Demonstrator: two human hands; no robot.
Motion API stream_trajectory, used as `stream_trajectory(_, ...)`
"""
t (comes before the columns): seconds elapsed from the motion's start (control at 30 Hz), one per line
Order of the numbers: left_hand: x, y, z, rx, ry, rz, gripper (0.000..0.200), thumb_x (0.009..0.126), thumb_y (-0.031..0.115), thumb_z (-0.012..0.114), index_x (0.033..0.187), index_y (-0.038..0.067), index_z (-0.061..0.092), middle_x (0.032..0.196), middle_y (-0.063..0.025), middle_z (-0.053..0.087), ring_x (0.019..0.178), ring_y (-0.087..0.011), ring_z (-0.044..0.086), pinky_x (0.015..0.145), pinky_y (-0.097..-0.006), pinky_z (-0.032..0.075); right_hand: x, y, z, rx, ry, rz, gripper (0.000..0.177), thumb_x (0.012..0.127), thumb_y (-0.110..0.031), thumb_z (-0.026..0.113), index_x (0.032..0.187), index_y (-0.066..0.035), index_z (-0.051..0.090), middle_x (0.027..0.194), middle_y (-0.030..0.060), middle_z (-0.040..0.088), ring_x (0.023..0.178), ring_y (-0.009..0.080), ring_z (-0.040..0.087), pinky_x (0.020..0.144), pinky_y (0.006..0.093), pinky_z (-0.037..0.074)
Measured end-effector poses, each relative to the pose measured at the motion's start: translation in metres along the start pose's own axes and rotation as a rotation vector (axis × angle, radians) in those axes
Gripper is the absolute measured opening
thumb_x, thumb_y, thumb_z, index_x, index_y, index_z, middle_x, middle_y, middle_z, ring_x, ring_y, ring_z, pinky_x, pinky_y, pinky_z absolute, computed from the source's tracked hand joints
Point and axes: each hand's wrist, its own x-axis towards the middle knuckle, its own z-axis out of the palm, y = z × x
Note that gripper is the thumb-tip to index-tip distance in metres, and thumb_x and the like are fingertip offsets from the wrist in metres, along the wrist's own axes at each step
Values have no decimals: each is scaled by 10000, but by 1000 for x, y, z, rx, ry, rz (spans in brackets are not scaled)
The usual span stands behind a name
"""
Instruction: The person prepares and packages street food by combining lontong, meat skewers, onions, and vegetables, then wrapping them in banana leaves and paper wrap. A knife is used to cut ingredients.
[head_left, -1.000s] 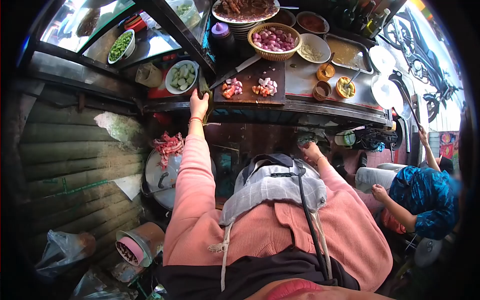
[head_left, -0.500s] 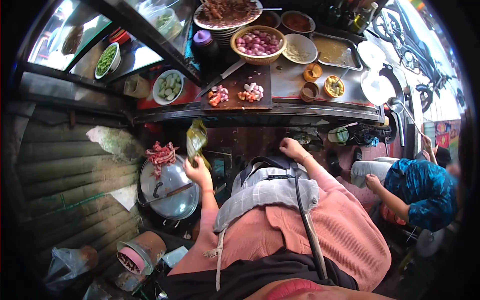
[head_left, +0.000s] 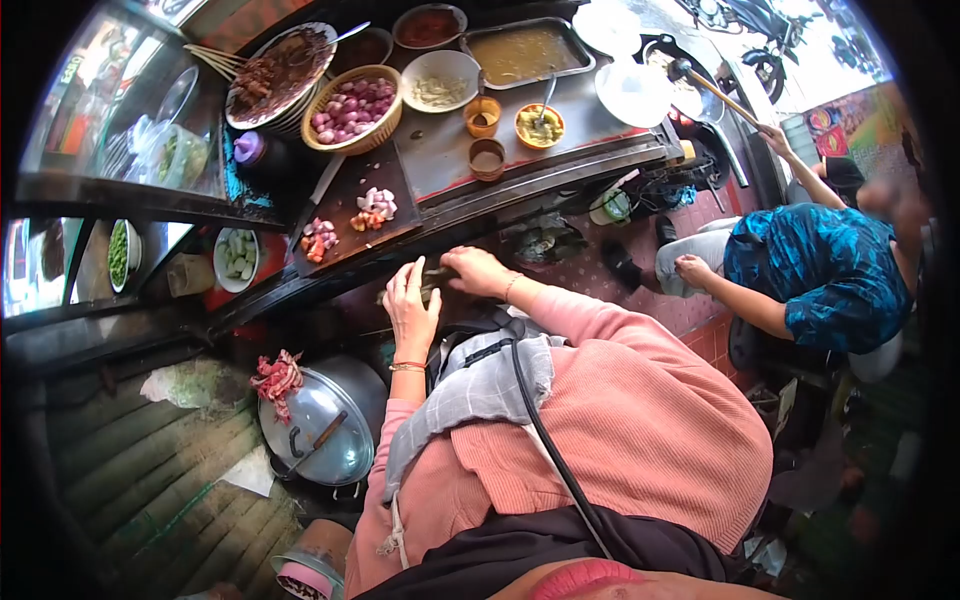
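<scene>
My left hand [head_left: 408, 303] and my right hand [head_left: 478, 272] meet in front of my waist, below the counter edge. Between them is a dark green wrapped bundle [head_left: 434, 284], leaf-like and mostly hidden by my fingers. The left fingers close round one side of it, while the right fingers pinch its other end. Just beyond my hands lies a dark cutting board [head_left: 385, 228] with chopped shallots [head_left: 375, 203], red pieces [head_left: 318, 238] and a knife [head_left: 324, 182].
A basket of shallots [head_left: 352, 108], a metal tray [head_left: 530, 53] and small bowls cover the counter. A large lidded pot [head_left: 325, 425] stands at lower left. Another person in a blue shirt [head_left: 810, 265] sits at right, one hand on a ladle handle [head_left: 728, 98].
My left hand has brought the bundle from above the pot over to my right hand. The right hand has moved left to meet it. My view has turned toward the right.
</scene>
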Motion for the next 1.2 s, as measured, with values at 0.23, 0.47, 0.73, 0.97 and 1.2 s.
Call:
stream_trajectory(0.23,-52,-6,66,-901,-794,-510,402,869,226,593,1221,33,594,1083,-81,644,990,-150,574,879,-277,446,-59,101,-9,-272,-90,473,341,743,-213,674,1069,-120,637,1020,167,639,955,347,624,824,428,520)
stream_trajectory(0.47,-37,10,58,-776,-844,-598,346,869,169,551,1176,30,630,851,-4,644,765,-72,533,730,-213,426,-69,169,-10,-299,-67,628,387,758,-262,701,1052,-21,629,1032,237,629,972,372,614,839,431,507)
stream_trajectory(0.73,-30,5,82,-803,-786,-550,292,855,158,609,1095,3,667,699,42,581,609,-51,454,572,-231,397,-100,192,31,-126,-447,640,375,795,-194,569,1126,-30,633,1129,229,613,1080,362,581,904,418,481)
stream_trajectory(0.97,3,35,76,-330,-596,-199,143,708,206,739,762,78,707,754,-117,684,734,-243,682,679,-329,530,-89,147,-49,182,-623,785,211,788,-170,584,890,-21,694,807,149,702,691,247,693,613,363,562)
stream_trajectory(1.2,29,59,72,-41,-500,-36,317,823,427,635,799,115,687,788,-112,676,793,-301,655,689,-404,512,10,19,-271,65,222,-212,292,909,-245,592,748,-4,628,662,38,607,616,117,560,556,287,471)
